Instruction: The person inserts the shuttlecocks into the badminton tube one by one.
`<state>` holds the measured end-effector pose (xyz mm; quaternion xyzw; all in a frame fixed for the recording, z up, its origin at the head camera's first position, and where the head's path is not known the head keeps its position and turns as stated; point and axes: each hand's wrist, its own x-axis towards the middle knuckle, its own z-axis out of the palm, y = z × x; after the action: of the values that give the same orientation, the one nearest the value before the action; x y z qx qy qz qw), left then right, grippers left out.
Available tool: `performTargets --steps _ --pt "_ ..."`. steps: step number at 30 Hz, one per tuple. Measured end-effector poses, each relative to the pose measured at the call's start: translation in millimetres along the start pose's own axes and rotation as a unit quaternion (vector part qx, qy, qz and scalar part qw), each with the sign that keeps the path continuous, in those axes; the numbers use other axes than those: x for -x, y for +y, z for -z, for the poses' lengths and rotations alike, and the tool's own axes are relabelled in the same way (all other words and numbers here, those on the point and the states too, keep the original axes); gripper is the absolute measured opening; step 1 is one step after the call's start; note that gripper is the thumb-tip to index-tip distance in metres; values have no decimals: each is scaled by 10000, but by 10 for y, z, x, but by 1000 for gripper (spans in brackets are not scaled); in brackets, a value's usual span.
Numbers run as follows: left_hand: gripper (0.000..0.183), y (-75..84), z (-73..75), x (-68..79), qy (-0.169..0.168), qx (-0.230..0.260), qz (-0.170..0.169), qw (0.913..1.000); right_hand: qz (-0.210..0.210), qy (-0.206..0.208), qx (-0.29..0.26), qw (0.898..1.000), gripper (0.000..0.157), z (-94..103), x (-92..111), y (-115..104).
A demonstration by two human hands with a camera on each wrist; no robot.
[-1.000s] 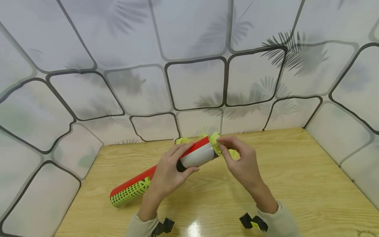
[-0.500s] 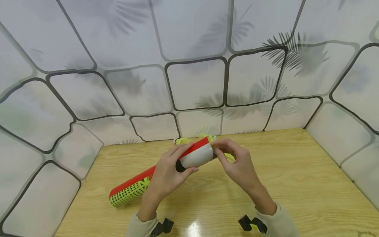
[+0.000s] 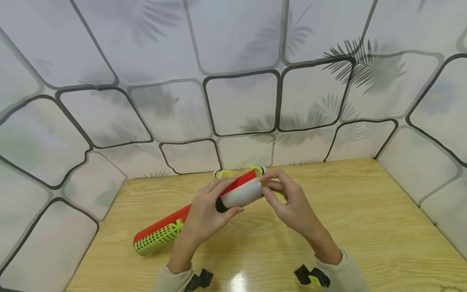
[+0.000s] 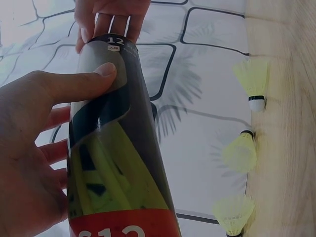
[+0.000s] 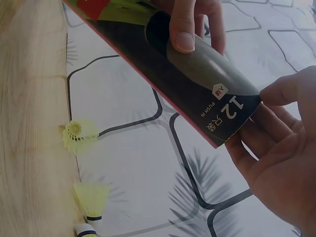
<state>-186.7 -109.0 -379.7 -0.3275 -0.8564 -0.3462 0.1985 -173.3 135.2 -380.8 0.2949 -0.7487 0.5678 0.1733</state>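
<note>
My left hand (image 3: 206,211) grips a shuttlecock tube (image 3: 242,190), red, white and yellow-green, tilted with its mouth raised to the right. The thumb lies along the printed side of the tube (image 4: 118,163) in the left wrist view. At the mouth is my right hand (image 3: 292,202), its fingertips at the opening and its thumb (image 5: 281,91) at the rim. Fingers of the right hand (image 5: 276,143) pass behind or into the tube's end, so their tips are hidden. No shuttlecock shows between them.
Several yellow shuttlecocks with white bases lie at the back of the wooden table (image 3: 365,227), among them a left one (image 3: 223,173) and one behind the mouth (image 3: 260,170). A patterned cloth wall (image 3: 240,105) stands behind and at both sides.
A yellow shuttlecock sticking out of the tube's mouth has gone inside, pushed by the right hand. That hand has moved left to the rim. The left hand's grip looks the same.
</note>
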Motion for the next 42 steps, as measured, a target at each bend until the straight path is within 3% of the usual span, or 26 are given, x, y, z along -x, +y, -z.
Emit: performTargets --steps 6,17,24,28,35,42 --pt "72 -32 8 17 9 -25 16 10000 -69 -221 -110 9997 23 -19 3 5" --pt "71 -101 24 0 70 -253 209 9994 75 100 -46 9999 23 209 -26 46" --pt "68 -153 57 10 97 -296 345 9989 -591 917 703 9915 16 422 4 148" --pt "68 -170 72 15 110 -285 425 9986 -918 1122 1036 9840 16 516 30 261" --pt "69 -174 75 15 131 -250 413 9987 -1513 1115 1581 9694 21 561 95 577" --pt "69 -179 82 20 142 -267 420 9987 -2123 692 1692 9600 27 499 188 875"
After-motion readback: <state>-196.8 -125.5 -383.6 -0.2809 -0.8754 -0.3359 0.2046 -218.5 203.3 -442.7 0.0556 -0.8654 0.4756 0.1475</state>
